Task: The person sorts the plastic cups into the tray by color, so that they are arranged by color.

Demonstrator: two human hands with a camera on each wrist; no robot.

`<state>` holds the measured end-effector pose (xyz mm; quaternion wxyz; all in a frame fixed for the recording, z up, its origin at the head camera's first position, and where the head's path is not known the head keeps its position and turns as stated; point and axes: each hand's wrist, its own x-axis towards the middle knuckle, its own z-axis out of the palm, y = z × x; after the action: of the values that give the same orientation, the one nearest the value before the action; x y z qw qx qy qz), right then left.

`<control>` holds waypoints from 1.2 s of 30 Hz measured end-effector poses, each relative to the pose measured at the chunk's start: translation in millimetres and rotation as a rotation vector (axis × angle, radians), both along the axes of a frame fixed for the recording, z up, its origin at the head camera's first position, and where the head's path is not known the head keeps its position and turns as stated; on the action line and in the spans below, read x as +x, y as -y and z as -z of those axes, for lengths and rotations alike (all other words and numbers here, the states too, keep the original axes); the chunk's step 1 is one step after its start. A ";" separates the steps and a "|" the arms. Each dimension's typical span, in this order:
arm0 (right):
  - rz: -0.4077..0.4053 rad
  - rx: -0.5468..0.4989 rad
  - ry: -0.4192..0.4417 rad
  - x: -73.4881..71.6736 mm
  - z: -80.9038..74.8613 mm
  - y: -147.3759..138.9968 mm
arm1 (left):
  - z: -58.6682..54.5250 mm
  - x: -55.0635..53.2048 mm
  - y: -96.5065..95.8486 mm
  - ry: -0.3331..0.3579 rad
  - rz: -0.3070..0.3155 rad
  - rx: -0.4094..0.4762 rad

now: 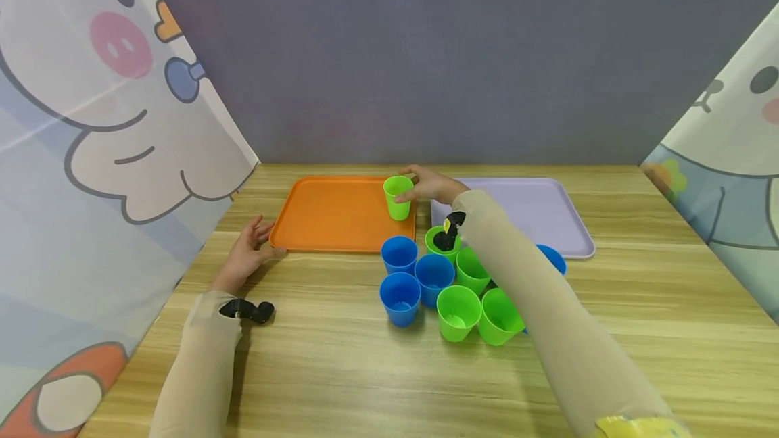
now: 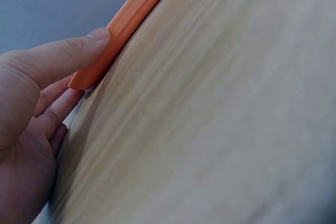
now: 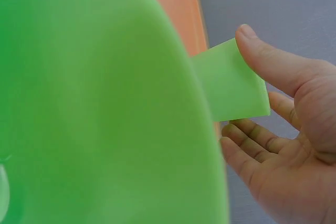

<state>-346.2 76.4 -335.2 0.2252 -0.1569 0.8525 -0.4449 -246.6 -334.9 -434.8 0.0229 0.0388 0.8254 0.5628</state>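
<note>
My right hand [image 1: 431, 186] grasped a green cup [image 1: 399, 207] at the orange tray's [image 1: 337, 215] right edge, left hand [image 1: 246, 254] gripping the tray's near-left corner.

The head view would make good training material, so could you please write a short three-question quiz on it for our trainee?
1. True or false: the left hand is touching a blue cup.
2. What does the right hand hold?
a) a blue cup
b) a green cup
c) nothing
3. Fill in: in the head view, the lilac tray lies to the ___ of the orange tray.

Key:
1. False; it touches the orange tray.
2. b
3. right
</note>
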 end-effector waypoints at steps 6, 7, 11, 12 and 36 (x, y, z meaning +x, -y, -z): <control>0.030 -0.026 -0.025 1.0 -12.1 -11.6 | 2.1 -2.1 -1.1 0.004 -0.002 -0.007; 0.036 -0.038 -0.032 1.0 -14.6 -14.3 | 2.6 -2.7 -0.8 0.004 -0.003 -0.008; 0.031 -0.079 -0.046 0.4 -23.3 -25.1 | 4.4 -4.9 1.4 0.000 -0.008 -0.006; 0.032 -0.078 -0.045 0.4 -25.0 -27.8 | 4.6 -5.3 2.1 -0.001 -0.008 -0.003; -0.083 -0.037 -0.046 26.4 -26.9 -84.5 | 3.0 -3.2 3.0 0.001 -0.004 -0.018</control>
<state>-319.8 160.9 -308.3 0.2209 -0.2067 0.8417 -0.4472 -249.8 -337.9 -437.8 0.0226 0.0369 0.8305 0.5553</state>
